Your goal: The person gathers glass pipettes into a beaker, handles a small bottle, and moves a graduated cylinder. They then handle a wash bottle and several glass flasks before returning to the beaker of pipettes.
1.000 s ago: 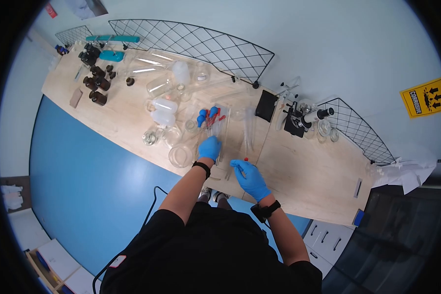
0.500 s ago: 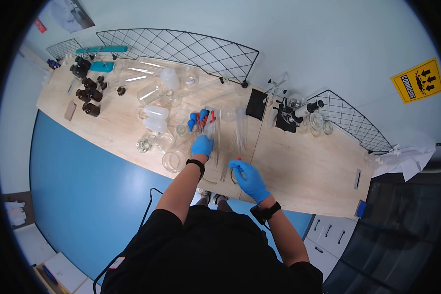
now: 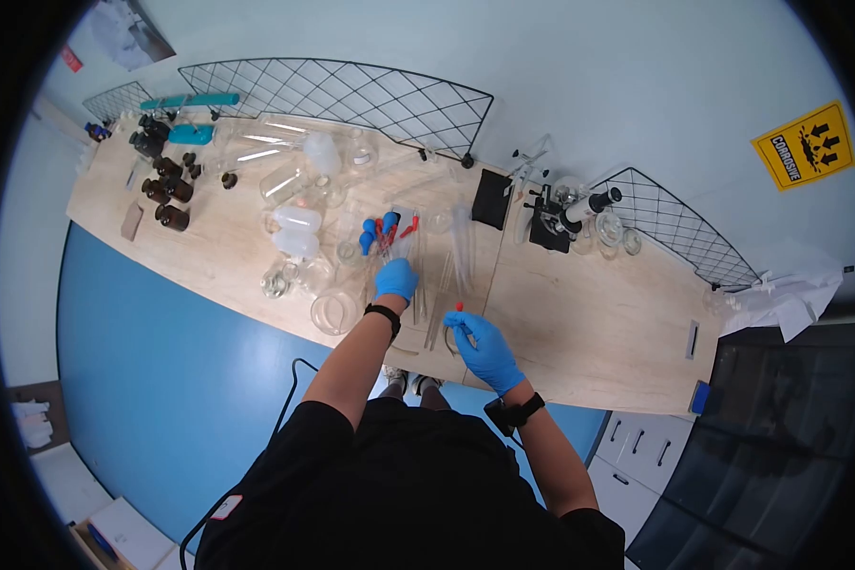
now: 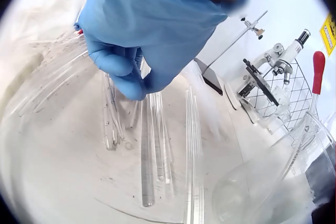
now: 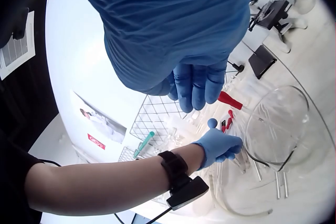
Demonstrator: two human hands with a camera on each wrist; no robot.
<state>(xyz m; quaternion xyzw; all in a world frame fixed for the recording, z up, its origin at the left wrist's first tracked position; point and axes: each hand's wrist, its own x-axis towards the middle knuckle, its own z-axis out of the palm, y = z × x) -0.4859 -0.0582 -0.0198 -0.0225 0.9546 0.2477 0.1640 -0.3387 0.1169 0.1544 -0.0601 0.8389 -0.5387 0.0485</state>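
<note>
My blue-gloved left hand is low over glass tubes on the bench, beside blue and red rubber bulbs. In the left wrist view its curled fingers pinch the upper end of a thick glass tube; thinner tubes lie alongside. My gloved right hand is raised near the front edge, fingertips together on a dropper whose red bulb shows beyond them. The left wrist view shows this dropper's red bulb and clear stem. A round clear glass vessel appears below that hand. Its grip is partly hidden.
To the left lie white plastic bottles, a glass dish and brown bottles. A black pad and a microscope stand at the back right. A wire grid runs along the wall.
The head view has shifted, so the bench appears further left. The red bulb now sits closer to my right fingertips in the head view. My left hand stays by the tubes.
</note>
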